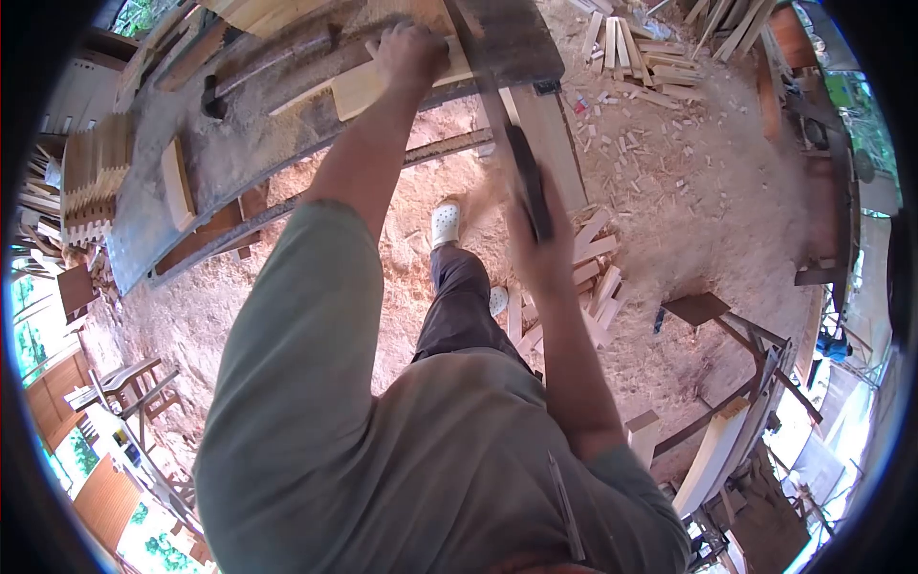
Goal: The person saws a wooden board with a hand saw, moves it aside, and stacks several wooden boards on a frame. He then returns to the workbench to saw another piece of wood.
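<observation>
My left hand (413, 59) is on a pale wooden board (359, 91) at the top of the view, its fingers curled against the wood. The board lies across a dusty dark workbench (273, 124). My right hand (543, 244), blurred by motion, is closed round the black handle (528, 177) of a saw. The dark saw blade (478, 67) runs up from the handle, just right of my left hand and over the board's right end. Where the blade meets the wood is too blurred to tell.
A dark hooked tool (212, 98) and a short wooden block (178, 184) lie on the bench. Stacked notched boards (96, 177) stand at the left. Offcuts (598, 277) lie on the sawdust-covered floor near my feet, with a heap of sticks (626, 48) behind. A wooden stand (755, 349) is at the right.
</observation>
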A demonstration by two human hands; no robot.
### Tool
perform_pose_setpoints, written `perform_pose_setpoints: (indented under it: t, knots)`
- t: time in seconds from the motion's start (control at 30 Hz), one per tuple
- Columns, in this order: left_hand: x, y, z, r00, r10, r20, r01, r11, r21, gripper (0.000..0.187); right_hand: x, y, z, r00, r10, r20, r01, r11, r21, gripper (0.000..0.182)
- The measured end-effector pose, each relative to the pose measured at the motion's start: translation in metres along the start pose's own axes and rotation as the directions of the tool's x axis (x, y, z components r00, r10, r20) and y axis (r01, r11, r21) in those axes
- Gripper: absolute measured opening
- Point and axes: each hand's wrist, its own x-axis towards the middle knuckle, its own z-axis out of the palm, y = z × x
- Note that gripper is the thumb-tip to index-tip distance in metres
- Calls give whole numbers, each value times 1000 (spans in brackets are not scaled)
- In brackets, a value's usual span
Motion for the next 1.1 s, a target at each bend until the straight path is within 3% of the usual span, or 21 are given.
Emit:
perform_pose_setpoints:
  t: [0.07,0.17,0.23,0.3,0.43,0.5,0.57,0.67,0.73,0.8,0.9,0.97,1.1]
  knots:
    - [2,-1,5,1000,-2,28,1,1000,24,35,-66,-11,-35,963,257,82,-257,966,-15,58]
    - [7,-7,22,999,24,-39,-24,1000,7,36,-125,-18,-62,988,144,54,-140,987,-81,59]
    - [10,-8,24,997,21,-69,-22,1000,-14,36,-122,-30,-67,968,240,72,-243,970,25,57]
    - [7,-7,20,997,44,-65,-46,999,-29,31,-73,3,-38,980,192,51,-194,980,34,56]
    - [4,-5,7,998,53,-25,-53,999,9,29,52,-7,14,997,51,64,-57,993,100,52]
    - [-4,1,-8,999,36,36,-37,999,31,30,46,-14,11,997,31,65,-37,996,84,51]
    - [-4,1,-4,999,50,-9,-50,998,28,28,20,-2,-1,1000,-13,27,12,999,44,52]
    - [1,-2,6,992,73,-101,-68,996,49,26,-56,-5,-35,981,192,42,-195,978,77,52]
    - [-5,3,-6,994,75,77,-80,995,63,32,-88,-10,-51,954,293,70,-300,945,129,52]
    - [-1,3,-3,994,40,101,-45,998,41,34,-95,-22,-59,973,223,63,-223,975,-18,52]
    - [-1,6,-3,994,-6,109,3,1000,26,35,-31,-24,-29,944,318,92,-323,945,45,51]
    - [-3,6,-10,992,10,128,-14,999,30,37,26,-11,1,995,55,78,-60,996,64,50]
    - [2,0,10,999,30,38,-33,996,81,36,40,-19,8,997,49,67,-54,996,66,49]
